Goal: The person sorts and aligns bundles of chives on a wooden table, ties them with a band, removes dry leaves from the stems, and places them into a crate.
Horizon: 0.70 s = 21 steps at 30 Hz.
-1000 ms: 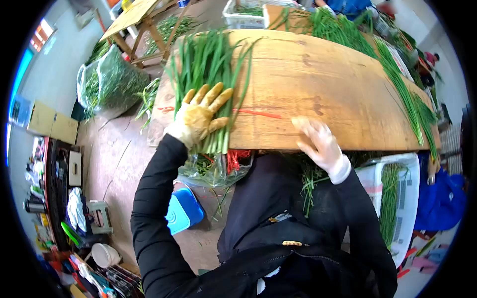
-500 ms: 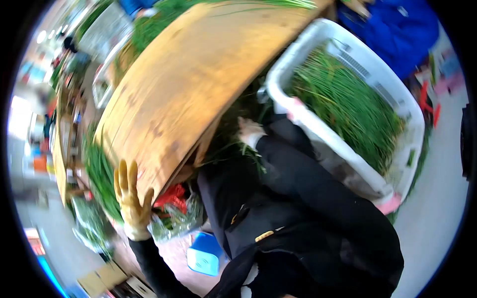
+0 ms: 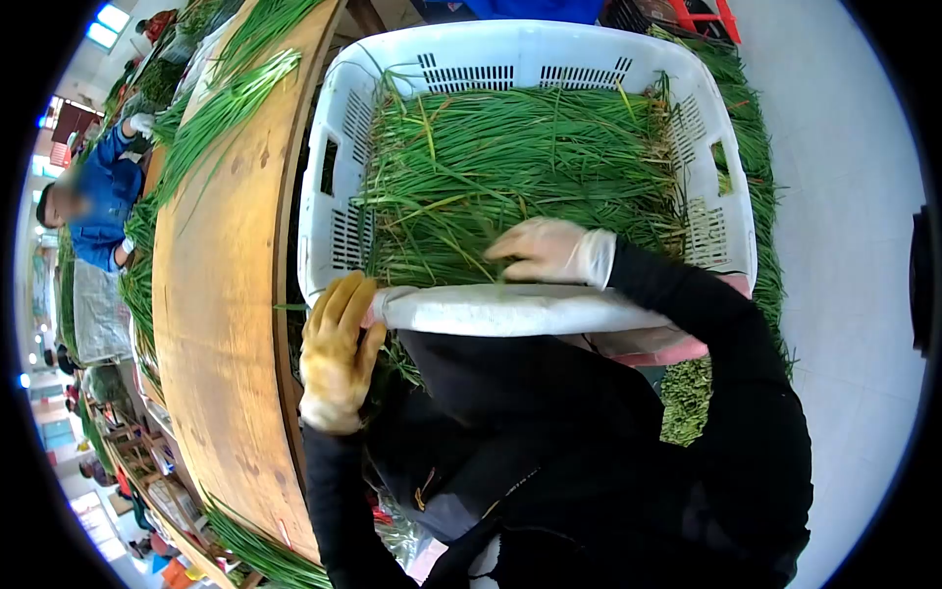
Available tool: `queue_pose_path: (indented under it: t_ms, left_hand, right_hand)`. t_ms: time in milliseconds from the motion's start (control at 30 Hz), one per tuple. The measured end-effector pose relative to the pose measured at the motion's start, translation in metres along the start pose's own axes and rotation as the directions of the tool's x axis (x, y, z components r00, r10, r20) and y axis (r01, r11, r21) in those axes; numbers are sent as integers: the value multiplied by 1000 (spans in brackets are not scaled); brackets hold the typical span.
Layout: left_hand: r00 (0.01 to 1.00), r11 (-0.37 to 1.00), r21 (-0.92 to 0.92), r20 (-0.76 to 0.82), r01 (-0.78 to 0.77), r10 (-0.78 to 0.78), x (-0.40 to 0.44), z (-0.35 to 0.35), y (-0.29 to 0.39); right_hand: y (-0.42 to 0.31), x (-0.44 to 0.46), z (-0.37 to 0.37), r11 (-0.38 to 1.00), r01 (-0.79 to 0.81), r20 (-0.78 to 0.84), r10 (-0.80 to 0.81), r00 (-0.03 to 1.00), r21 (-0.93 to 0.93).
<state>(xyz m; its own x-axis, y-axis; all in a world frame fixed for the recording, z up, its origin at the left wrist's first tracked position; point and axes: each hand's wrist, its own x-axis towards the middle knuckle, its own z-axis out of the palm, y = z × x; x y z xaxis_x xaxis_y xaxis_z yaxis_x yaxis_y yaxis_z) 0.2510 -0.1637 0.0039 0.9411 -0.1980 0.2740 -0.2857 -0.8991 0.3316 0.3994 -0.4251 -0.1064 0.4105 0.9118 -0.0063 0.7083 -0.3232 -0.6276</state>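
A white plastic basket [image 3: 530, 41] with slotted walls holds a thick layer of long, thin greens like chives [image 3: 530, 147]. Its near rim is wrapped in white padding [image 3: 491, 310] with pink at the ends. In a yellowish glove, my left hand [image 3: 337, 348] is at the basket's near left corner, its fingers stretched out and thumb apart; whether it presses on the rim I cannot tell. My right hand [image 3: 549, 251], in a pale glove, is over the greens just inside the near rim. Its fingers are loosely bent and slightly blurred, with nothing visible in them.
A wooden table [image 3: 231, 285] runs along the left, with bunches of greens [image 3: 240, 108] at its far end and more [image 3: 260, 550] near me. Stacked greens [image 3: 751, 167] lie right of the basket. A person in blue [image 3: 106, 191] works across the table.
My view has turned toward the basket, now squarely before me. My right hand has come from beside the table to over the greens, and my raised left hand to the basket's corner.
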Motion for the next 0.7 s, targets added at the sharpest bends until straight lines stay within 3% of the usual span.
queue_pose_path:
  t_ms: [33,67,100,133,167,233,267,367,433,500,567,633,667,700]
  left_hand:
    - [1000,999,-30,-14,-22,21,13,16,-11]
    - [1000,989,-143,-4,30,-31,16,39,-29]
    - [996,965,-249,14,86,-85,19,58,-46]
    - [976,921,-326,67,216,-205,26,67,-46]
    - [967,912,-331,16,243,-252,23,88,-54]
    - [942,922,-193,42,336,-334,31,82,-44]
    - [942,919,-267,-92,289,-323,32,87,-42]
    - [940,929,-199,-77,312,-332,34,85,-42]
    - [950,950,-147,-108,275,-292,35,86,-45]
    - [922,910,-165,-15,380,-387,38,80,-40]
    - [909,898,-167,-22,406,-415,37,80,-42]
    - [927,919,-139,-21,369,-375,38,79,-41]
    - [909,897,-159,14,412,-416,41,76,-39]
    - [905,892,-165,11,422,-426,40,77,-40]
  right_hand:
    - [36,-13,3,976,-186,127,200,972,-117]
    - [46,-9,-11,848,-403,366,516,774,-344]
    - [58,0,-17,784,-390,434,601,671,-483]
    - [62,12,-18,802,-419,352,573,740,-426]
    - [65,27,-19,820,-438,262,544,797,-368]
    - [57,67,-13,880,-239,24,272,962,-411]
    - [49,91,-10,891,-222,9,245,969,-397]
    - [36,166,12,928,-219,-42,216,975,-303]
    - [49,209,29,879,-240,9,267,964,-413]
    - [72,230,25,797,-276,37,350,936,-537]
    - [91,241,12,826,-299,156,416,896,-478]
    - [98,243,8,840,-236,233,386,893,-488]
    - [99,235,10,856,-156,180,276,944,-493]
    - [98,229,13,855,-147,191,273,943,-497]
